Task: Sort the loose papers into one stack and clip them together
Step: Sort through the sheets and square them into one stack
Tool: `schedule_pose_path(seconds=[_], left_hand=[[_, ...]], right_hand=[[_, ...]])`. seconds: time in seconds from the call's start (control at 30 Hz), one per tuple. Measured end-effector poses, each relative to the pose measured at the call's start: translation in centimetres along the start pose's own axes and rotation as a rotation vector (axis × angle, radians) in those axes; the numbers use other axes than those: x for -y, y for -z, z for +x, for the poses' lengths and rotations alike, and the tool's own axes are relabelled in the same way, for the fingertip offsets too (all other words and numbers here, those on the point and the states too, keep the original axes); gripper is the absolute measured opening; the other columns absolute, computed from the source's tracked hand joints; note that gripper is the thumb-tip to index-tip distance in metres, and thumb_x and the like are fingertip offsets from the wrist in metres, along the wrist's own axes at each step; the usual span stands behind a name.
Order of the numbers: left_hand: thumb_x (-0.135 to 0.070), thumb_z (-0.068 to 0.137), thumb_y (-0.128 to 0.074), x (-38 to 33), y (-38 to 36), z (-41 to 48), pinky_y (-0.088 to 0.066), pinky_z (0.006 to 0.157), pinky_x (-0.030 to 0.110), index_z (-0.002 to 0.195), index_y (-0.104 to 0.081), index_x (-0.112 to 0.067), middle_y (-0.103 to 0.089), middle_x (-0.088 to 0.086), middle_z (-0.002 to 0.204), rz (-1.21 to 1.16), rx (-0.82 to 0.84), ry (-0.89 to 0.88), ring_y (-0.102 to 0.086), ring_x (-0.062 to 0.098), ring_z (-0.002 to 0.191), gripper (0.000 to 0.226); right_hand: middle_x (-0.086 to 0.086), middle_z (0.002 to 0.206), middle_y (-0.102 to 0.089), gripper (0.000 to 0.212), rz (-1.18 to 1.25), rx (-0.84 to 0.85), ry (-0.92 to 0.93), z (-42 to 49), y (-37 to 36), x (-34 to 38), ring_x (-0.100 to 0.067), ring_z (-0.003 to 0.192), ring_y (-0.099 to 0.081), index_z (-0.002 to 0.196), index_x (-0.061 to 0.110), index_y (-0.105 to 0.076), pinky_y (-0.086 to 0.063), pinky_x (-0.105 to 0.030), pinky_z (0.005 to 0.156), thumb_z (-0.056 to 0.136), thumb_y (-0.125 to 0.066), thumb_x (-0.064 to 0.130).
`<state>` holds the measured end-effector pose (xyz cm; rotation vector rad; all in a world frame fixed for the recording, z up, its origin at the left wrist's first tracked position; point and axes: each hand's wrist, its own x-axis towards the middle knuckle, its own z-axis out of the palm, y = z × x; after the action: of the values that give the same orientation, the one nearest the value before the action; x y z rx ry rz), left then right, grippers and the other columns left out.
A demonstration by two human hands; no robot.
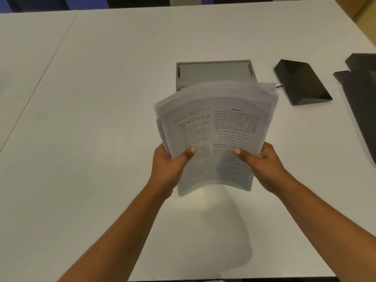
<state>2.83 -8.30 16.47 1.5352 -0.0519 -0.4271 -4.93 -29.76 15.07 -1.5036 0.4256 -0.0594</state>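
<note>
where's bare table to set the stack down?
Both hands, left and right, hold the paper stack off the table. Whole left half is bare. Crowded: grey tray behind, black wedge and dark items at right.

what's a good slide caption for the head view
Both hands, left hand and right hand, hold a paper stack above the table.

A white table fills the view, with a seam running diagonally down its left side. Toward the far middle sits a grey tray-like box. To its right lies a black wedge-shaped block, and at the right edge a dark flat object, cut off.
</note>
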Motion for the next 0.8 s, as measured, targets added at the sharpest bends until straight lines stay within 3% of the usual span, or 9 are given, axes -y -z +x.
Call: schedule_pose_path(seconds=[0.1, 0.2, 0.33, 0.4, 0.47, 0.57, 0.63, 0.7, 0.8], left_hand=[[-0.025, 0.082, -0.078, -0.3, -0.6, 0.3, -0.062, 0.074, 0.033, 0.104, -0.069, -0.033, -0.075, -0.010, 0.098, 0.011, -0.038, -0.072, -0.073, 0.013, 0.093, 0.026], [-0.045, 0.079, -0.073, -0.5, -0.7, 0.2, -0.060, 0.072, 0.030, 0.094, -0.075, -0.042, -0.076, -0.013, 0.090, 0.040, -0.027, -0.163, -0.072, 0.013, 0.088, 0.016], [-0.073, 0.077, -0.058, -0.7, -0.8, 0.0, -0.053, 0.063, 0.023, 0.080, -0.075, -0.041, -0.069, -0.012, 0.073, 0.050, -0.031, -0.227, -0.065, 0.007, 0.073, 0.036], [-0.063, 0.089, -0.047, -0.8, -0.8, -0.1, -0.052, 0.060, 0.020, 0.074, -0.075, -0.042, -0.069, -0.011, 0.070, 0.018, -0.050, -0.208, -0.065, 0.004, 0.069, 0.038], [-0.045, 0.093, -0.037, -0.6, -0.7, -0.1, -0.052, 0.060, 0.017, 0.076, -0.078, -0.039, -0.073, -0.012, 0.073, -0.024, -0.076, -0.172, -0.067, 0.003, 0.070, 0.045], [-0.036, 0.089, -0.034, -0.5, -0.4, 0.0, -0.051, 0.061, 0.018, 0.077, -0.077, -0.036, -0.075, -0.011, 0.076, -0.020, -0.097, -0.159, -0.067, 0.005, 0.071, 0.045], [-0.045, 0.089, -0.035, -0.3, -0.1, 0.1, -0.053, 0.065, 0.021, 0.078, -0.078, -0.038, -0.076, -0.011, 0.082, -0.038, -0.071, -0.174, -0.069, 0.008, 0.078, 0.045], [-0.068, 0.083, -0.044, 0.3, 0.4, 0.3, -0.056, 0.074, 0.030, 0.090, -0.078, -0.036, -0.076, -0.007, 0.094, -0.042, -0.011, -0.235, -0.070, 0.016, 0.090, 0.048], [-0.086, 0.065, -0.056, 1.7, 1.3, 0.8, -0.056, 0.078, 0.033, 0.116, -0.070, -0.008, -0.072, 0.008, 0.109, 0.072, 0.110, -0.323, -0.069, 0.023, 0.101, 0.094]], right_hand=[[0.006, 0.110, -0.073, 0.032, 0.016, -0.042, 0.060, 0.5, -0.1, 1.0, -0.011, 0.103, -0.069, 0.110, 0.031, -0.066, -0.058, -0.025, 0.079, 0.085, -0.071, 0.012], [-0.001, 0.115, -0.072, 0.039, 0.004, -0.041, 0.097, 0.5, 0.0, 1.2, -0.014, 0.105, -0.067, 0.119, 0.024, -0.066, -0.056, -0.023, 0.079, 0.084, -0.073, 0.011], [-0.001, 0.114, -0.072, 0.039, 0.002, -0.062, 0.104, 0.3, 0.1, 0.8, -0.018, 0.107, -0.066, 0.120, 0.021, -0.068, -0.055, -0.023, 0.077, 0.082, -0.074, 0.015], [-0.004, 0.115, -0.072, 0.041, -0.002, -0.059, 0.101, 0.3, 0.2, 0.5, -0.021, 0.108, -0.067, 0.121, 0.017, -0.068, -0.055, -0.024, 0.077, 0.080, -0.075, 0.019], [-0.008, 0.114, -0.072, 0.047, 0.001, -0.059, 0.090, 0.3, 0.2, 0.3, -0.025, 0.108, -0.067, 0.121, 0.015, -0.068, -0.055, -0.027, 0.079, 0.075, -0.075, 0.026], [-0.009, 0.113, -0.072, 0.047, -0.014, -0.052, 0.095, 0.3, 0.1, 0.1, -0.025, 0.107, -0.067, 0.118, 0.017, -0.069, -0.055, -0.027, 0.079, 0.073, -0.075, 0.030], [-0.009, 0.114, -0.072, 0.048, -0.026, -0.037, 0.106, 0.3, 0.1, 0.2, -0.024, 0.106, -0.067, 0.120, 0.017, -0.068, -0.055, -0.027, 0.079, 0.074, -0.075, 0.030], [-0.009, 0.113, -0.073, 0.049, -0.047, -0.018, 0.096, 0.3, 0.1, 0.1, -0.023, 0.105, -0.068, 0.121, 0.016, -0.068, -0.056, -0.031, 0.083, 0.074, -0.075, 0.029], [-0.006, 0.112, -0.074, 0.044, -0.053, 0.006, 0.077, 0.4, 0.4, -0.7, -0.020, 0.106, -0.069, 0.117, 0.020, -0.068, -0.056, -0.035, 0.089, 0.074, -0.076, 0.024]])
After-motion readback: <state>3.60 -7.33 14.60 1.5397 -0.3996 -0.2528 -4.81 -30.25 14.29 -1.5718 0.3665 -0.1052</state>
